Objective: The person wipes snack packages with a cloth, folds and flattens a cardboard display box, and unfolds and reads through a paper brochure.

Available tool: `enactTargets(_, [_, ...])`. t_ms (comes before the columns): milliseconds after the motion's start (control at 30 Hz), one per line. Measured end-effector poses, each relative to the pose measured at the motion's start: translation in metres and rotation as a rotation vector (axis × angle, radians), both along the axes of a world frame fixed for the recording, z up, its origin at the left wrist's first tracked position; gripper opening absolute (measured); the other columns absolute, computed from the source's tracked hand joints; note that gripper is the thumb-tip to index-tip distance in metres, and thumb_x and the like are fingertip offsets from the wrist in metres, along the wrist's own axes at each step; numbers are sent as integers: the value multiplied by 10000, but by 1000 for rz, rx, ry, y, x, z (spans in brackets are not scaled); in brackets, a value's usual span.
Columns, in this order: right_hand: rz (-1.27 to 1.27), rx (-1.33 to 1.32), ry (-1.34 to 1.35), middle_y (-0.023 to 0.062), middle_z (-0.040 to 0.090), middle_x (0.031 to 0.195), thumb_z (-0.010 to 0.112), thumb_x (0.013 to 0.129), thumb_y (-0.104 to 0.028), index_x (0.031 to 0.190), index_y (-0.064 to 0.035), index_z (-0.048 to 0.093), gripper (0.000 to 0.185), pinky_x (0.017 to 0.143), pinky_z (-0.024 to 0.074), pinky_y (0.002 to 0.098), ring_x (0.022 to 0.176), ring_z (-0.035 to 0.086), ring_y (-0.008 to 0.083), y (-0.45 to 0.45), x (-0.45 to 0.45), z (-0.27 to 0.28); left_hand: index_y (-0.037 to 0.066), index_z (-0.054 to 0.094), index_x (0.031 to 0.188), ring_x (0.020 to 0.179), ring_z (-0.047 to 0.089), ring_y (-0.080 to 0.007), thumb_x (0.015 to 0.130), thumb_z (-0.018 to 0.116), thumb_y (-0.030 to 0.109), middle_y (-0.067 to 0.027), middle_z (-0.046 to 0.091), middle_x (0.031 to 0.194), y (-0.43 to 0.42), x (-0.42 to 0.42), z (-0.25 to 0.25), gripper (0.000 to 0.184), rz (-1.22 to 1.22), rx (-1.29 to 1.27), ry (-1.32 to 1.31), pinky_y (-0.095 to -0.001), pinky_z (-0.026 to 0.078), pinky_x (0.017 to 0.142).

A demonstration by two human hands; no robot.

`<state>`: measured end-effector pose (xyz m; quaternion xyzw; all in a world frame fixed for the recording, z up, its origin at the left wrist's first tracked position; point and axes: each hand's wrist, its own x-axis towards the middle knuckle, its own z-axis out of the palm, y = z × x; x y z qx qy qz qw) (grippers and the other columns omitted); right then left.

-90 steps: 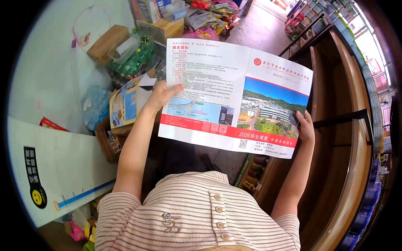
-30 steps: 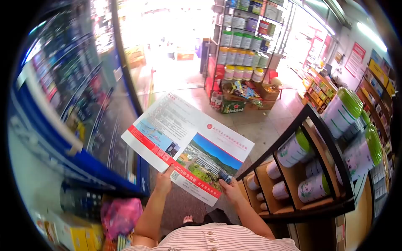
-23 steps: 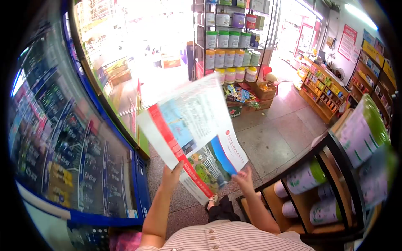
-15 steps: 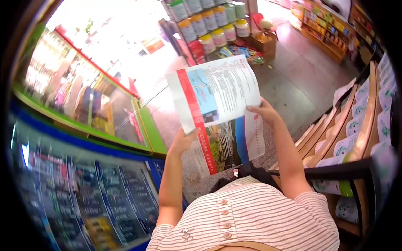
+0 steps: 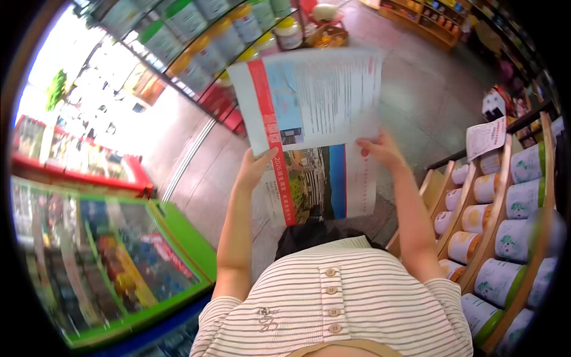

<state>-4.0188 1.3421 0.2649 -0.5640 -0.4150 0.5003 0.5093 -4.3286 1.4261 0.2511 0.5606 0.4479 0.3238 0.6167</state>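
Observation:
An unfolded printed leaflet (image 5: 339,95) is held up in front of my chest, turned sideways, with a fold across its middle. Text and a blue map fill its upper half; the lower half carries a photo of buildings and a red band. My left hand (image 5: 257,169) pinches the left edge near the fold, thumb on the front. On the opposite edge, my right hand (image 5: 383,149) grips the paper near the fold, its thumb on the front and its other fingers partly hidden or blurred.
At the right stand slanted shelves of tins (image 5: 499,279) with a paper sign (image 5: 486,138) on them. A green-framed glass cooler (image 5: 190,244) is at the lower left. A wire rack (image 5: 196,44) with jars rises at the upper left; tiled floor (image 5: 416,89) lies beyond the leaflet.
The leaflet has turned from roughly upright to sideways, and my right hand has shifted up to its fold. The view has swung past the blue-framed cooler to the green one and the tin shelves.

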Motion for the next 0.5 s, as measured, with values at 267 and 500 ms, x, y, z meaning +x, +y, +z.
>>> enactTargets(267, [-523,-130,-178,15,572,776,540,788,-22,1030,-3,527,243,532,426,223,622,498,67,50,119,-21,-16,583,840,538,511,-117,782,604,171,-37,556,626,171,211,-38,196,-305,105,175,-291,405,511])
enactTargets(500, [-667,64,-123,-5,548,742,555,816,-59,1038,-4,541,229,519,399,214,591,445,55,94,261,-7,7,606,913,598,536,-108,776,610,137,-39,599,724,242,400,-27,189,-418,81,101,-275,435,538])
